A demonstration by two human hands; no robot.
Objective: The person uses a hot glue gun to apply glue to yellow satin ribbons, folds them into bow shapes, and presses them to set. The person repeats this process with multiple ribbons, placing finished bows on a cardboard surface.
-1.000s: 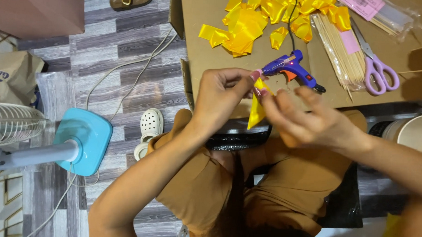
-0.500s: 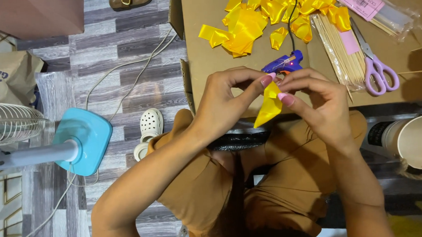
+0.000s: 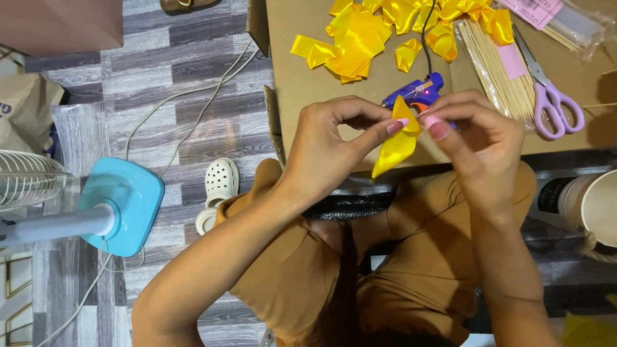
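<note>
Left hand (image 3: 328,142) pinches ribbon (image 3: 396,144) top with thumb and forefinger. Ribbon sits over cardboard (image 3: 298,71) near edge, in front of glue gun (image 3: 415,93). Right hand (image 3: 482,140) pinches same tip. Likely light, soft, slippery; hold at fold, tips.

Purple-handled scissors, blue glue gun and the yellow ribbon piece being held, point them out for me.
Purple-handled scissors (image 3: 556,108), head view, on the handle loops.
Blue glue gun (image 3: 415,92), head view, on its body.
Folded yellow ribbon piece (image 3: 395,150), head view, on its lower half below the fingertips.
</note>
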